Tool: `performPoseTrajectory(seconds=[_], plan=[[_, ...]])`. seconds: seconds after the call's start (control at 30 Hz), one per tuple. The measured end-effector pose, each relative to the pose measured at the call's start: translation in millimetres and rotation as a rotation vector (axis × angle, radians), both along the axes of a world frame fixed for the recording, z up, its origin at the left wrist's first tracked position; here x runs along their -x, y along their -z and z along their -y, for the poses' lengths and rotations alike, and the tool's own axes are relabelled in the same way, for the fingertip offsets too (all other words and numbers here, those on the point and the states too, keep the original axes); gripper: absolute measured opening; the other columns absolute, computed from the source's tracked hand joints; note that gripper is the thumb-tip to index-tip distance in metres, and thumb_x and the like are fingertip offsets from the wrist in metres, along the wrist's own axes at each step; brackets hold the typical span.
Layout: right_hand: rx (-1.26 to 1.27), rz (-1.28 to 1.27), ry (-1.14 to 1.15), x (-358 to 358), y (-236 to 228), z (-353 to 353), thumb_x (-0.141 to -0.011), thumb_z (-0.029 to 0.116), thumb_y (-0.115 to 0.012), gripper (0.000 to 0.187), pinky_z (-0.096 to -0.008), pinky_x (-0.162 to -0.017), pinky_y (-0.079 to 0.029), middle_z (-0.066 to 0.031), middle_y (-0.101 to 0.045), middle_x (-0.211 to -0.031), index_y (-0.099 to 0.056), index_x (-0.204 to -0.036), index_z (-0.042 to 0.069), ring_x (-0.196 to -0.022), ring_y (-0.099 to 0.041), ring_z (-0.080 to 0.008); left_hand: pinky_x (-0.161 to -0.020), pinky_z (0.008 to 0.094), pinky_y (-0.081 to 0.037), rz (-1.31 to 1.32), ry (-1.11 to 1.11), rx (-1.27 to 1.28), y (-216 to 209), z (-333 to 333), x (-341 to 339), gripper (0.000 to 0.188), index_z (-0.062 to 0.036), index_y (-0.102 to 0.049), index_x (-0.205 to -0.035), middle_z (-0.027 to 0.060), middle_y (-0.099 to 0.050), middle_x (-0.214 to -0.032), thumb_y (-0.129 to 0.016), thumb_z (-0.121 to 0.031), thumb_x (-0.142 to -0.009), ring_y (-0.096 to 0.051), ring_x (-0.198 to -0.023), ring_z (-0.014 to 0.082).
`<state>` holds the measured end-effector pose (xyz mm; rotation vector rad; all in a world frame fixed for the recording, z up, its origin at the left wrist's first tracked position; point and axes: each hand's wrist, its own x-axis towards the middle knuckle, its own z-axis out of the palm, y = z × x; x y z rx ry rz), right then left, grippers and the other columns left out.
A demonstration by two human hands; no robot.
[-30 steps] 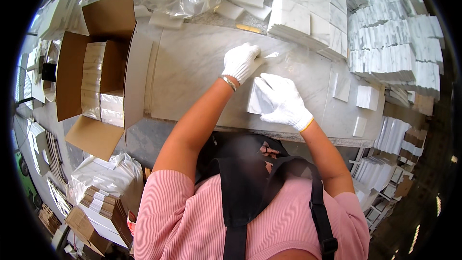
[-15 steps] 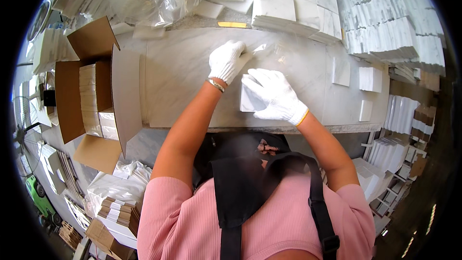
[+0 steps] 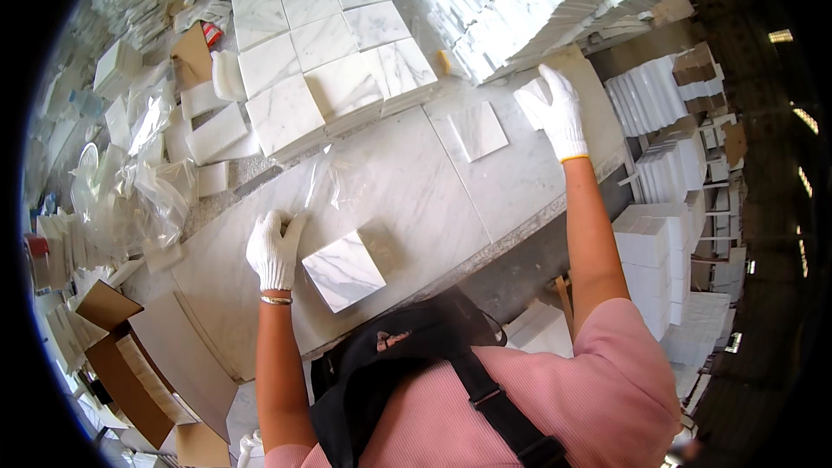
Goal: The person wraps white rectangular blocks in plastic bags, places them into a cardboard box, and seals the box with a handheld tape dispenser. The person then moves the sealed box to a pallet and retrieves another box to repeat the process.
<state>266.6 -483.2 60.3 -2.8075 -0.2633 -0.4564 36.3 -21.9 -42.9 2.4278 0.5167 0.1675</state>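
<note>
My left hand point(image 3: 276, 251), in a white knitted glove, rests over the worktop just left of a small stack of square marble tiles point(image 3: 344, 271). Its fingers are loosely bent and its thumb stands apart, with no object visible in it. Thin clear plastic film point(image 3: 334, 184) lies beyond the tile stack. Out at the right, my gloved right hand point(image 3: 559, 114) reaches to the far part of the worktop, fingers and thumb apart. A white piece beside its thumb is mostly hidden, and contact cannot be made out. A single flat marble tile point(image 3: 478, 131) lies left of that hand.
Large marble tile stacks point(image 3: 316, 39) and rows of tiles on edge point(image 3: 520, 13) line the worktop's far side. Crumpled clear plastic point(image 3: 139, 182) lies at left, above an open cardboard box point(image 3: 130, 381). White boxes point(image 3: 641, 251) stand beyond the worktop's right edge.
My right hand has left the small tile stack and reached far right. My left hand has drawn nearer, beside that stack. The view has turned rightward.
</note>
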Motion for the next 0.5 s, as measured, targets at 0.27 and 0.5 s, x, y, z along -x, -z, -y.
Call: performPoseTrajectory(seconds=[0.27, 0.5], plan=[[-0.09, -0.468, 0.226, -57.2, 28.6, 84.5, -0.063, 0.044, -0.089, 0.105, -0.0412, -0.113, -0.041, -0.0274, -0.048, -0.148, -0.045, -0.149, 0.002, -0.137, -0.048, -0.0383, -0.062, 0.0364, -0.049, -0.015, -0.019, 0.006, 0.0, -4.2, 1.5, 0.028, -0.0102, -0.068, -0.078, 0.0062, -0.064, -0.074, -0.079, -0.036, -0.083, -0.062, -0.065, 0.0234], [-0.295, -0.328, 0.144, -48.3, 13.6, 92.4, -0.065, 0.034, -0.089, 0.093, -0.0386, -0.109, -0.044, -0.0259, -0.058, -0.139, -0.052, -0.142, -0.003, -0.132, -0.054, -0.0339, -0.063, 0.0404, -0.049, -0.019, 0.001, -0.006, -1.3, -4.7, 0.5, 0.031, -0.0118, -0.069, -0.078, 0.0083, -0.066, -0.077, -0.077, -0.042, -0.082, -0.065, -0.069, 0.0291]])
